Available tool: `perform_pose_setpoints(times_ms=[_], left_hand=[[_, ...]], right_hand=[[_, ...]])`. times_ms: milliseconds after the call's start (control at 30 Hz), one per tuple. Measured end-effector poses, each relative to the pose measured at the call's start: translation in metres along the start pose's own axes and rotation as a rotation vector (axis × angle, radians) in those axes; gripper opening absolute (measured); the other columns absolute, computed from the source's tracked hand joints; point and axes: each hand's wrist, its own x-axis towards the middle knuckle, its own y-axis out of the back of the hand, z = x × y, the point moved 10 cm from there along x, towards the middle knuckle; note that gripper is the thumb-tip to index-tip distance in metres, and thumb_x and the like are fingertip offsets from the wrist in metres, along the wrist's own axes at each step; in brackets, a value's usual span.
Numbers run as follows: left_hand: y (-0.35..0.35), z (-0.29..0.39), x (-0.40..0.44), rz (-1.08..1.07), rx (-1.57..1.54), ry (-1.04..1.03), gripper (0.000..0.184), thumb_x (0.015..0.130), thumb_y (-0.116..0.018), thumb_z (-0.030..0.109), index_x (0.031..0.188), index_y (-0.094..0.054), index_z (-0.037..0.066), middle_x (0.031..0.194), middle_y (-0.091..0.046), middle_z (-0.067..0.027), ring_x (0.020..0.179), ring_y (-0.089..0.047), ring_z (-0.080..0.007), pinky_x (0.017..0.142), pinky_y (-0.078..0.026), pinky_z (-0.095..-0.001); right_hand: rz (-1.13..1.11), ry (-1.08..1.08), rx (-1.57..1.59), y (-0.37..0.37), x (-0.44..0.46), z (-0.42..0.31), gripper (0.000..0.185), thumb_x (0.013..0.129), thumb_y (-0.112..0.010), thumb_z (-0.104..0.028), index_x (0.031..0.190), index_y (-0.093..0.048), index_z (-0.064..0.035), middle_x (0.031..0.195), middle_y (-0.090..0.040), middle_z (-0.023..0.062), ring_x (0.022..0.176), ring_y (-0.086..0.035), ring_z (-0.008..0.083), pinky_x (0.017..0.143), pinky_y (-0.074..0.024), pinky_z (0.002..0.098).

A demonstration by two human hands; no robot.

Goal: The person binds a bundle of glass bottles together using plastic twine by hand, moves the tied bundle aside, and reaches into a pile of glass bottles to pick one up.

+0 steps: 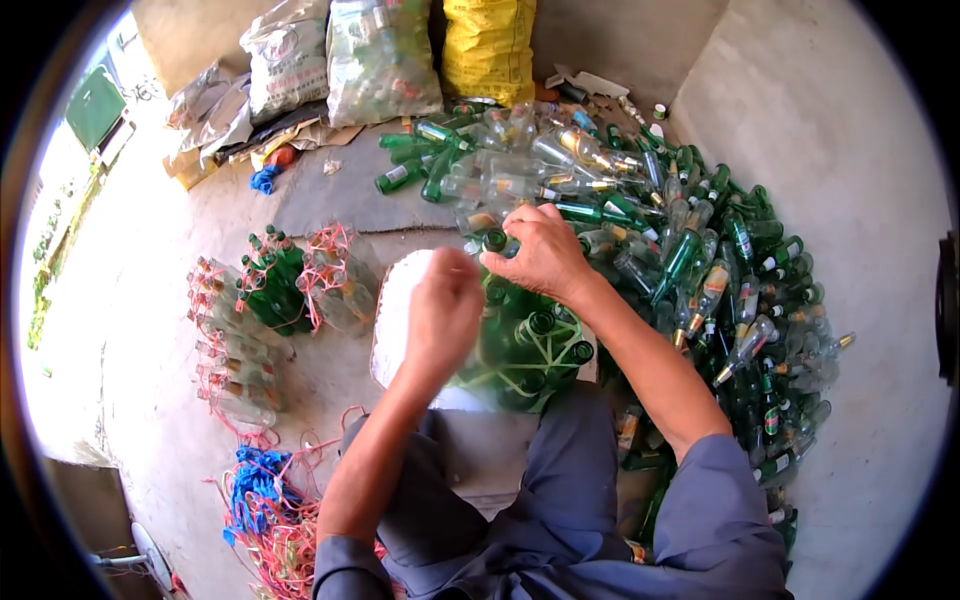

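A cluster of green bottles (515, 345) stands upright between my knees on a white surface (402, 300), with pale string crossing between the necks. My right hand (540, 250) is at the far side of the cluster, thumb and fingers curled around the mouth of one green bottle (494, 240). Left of it, my left hand (447, 300) is raised beside the bottles, its fingers curled and smeared by motion. Whether it holds any string cannot be made out.
Loose bottles (690, 270) pile up ahead and along the right wall. Tied bottle bundles (275, 285) stand at left, near tangled pink and blue string (265, 500). Filled sacks (385, 65) and a yellow sack (488, 50) lean on the back wall.
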Motion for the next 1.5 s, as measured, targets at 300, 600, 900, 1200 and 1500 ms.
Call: perform_pose_setpoints(times_ms=[300, 600, 900, 1200, 1500], left_hand=[[-0.108, 0.048, -0.042, -0.532, 0.962, -0.457, 0.02, 0.08, -0.057, 0.006, 0.098, -0.049, 0.002, 0.07, -0.062, -0.0154, 0.059, -0.064, -0.0353, 0.053, -0.05, -0.0461], [-0.087, 0.068, -0.068, -0.506, 1.055, -0.443, 0.02, 0.08, -0.061, 0.01, 0.095, -0.049, 0.003, 0.076, -0.058, -0.0135, 0.066, -0.064, -0.0298, 0.053, -0.05, -0.0431], [-0.044, 0.091, -0.091, -0.249, 0.849, -0.607, 0.018, 0.076, -0.058, -0.001, 0.093, -0.056, 0.004, 0.075, -0.056, -0.0115, 0.061, -0.06, -0.0293, 0.051, -0.048, -0.041], [-0.003, 0.072, -0.087, -0.061, 0.708, -0.379, 0.012, 0.085, -0.063, -0.004, 0.094, -0.062, 0.003, 0.074, -0.067, -0.0126, 0.061, -0.066, -0.029, 0.057, -0.052, -0.0361], [0.025, -0.081, -0.057, -0.169, 0.255, 0.308, 0.005, 0.085, -0.061, -0.001, 0.089, -0.06, -0.004, 0.076, -0.065, -0.0078, 0.069, -0.061, -0.0115, 0.064, -0.048, -0.0275]], right_hand=[[-0.075, 0.01, -0.075, -0.006, 0.002, 0.002, 0.071, 0.071, -0.077, -0.065, 0.101, -0.074, -0.0001, 0.117, -0.064, 0.0067, 0.111, -0.054, 0.0311, 0.095, -0.0507, 0.0402], [-0.086, 0.045, -0.088, -0.003, -0.004, -0.003, 0.077, 0.071, -0.074, -0.069, 0.099, -0.074, 0.0034, 0.121, -0.062, 0.0103, 0.117, -0.052, 0.0334, 0.102, -0.0463, 0.0418], [-0.113, 0.0, -0.091, -0.006, -0.002, -0.003, 0.073, 0.072, -0.075, -0.065, 0.096, -0.074, 0.0038, 0.127, -0.06, 0.0094, 0.12, -0.049, 0.0345, 0.103, -0.0453, 0.0431], [-0.129, -0.046, -0.084, -0.007, -0.005, -0.002, 0.069, 0.073, -0.073, -0.063, 0.095, -0.075, 0.0029, 0.13, -0.058, 0.0073, 0.123, -0.048, 0.0323, 0.1, -0.0486, 0.0439], [-0.128, -0.048, -0.095, -0.007, -0.005, -0.004, 0.07, 0.075, -0.071, -0.064, 0.097, -0.074, 0.0025, 0.13, -0.058, 0.0075, 0.124, -0.047, 0.0323, 0.1, -0.049, 0.0442]])
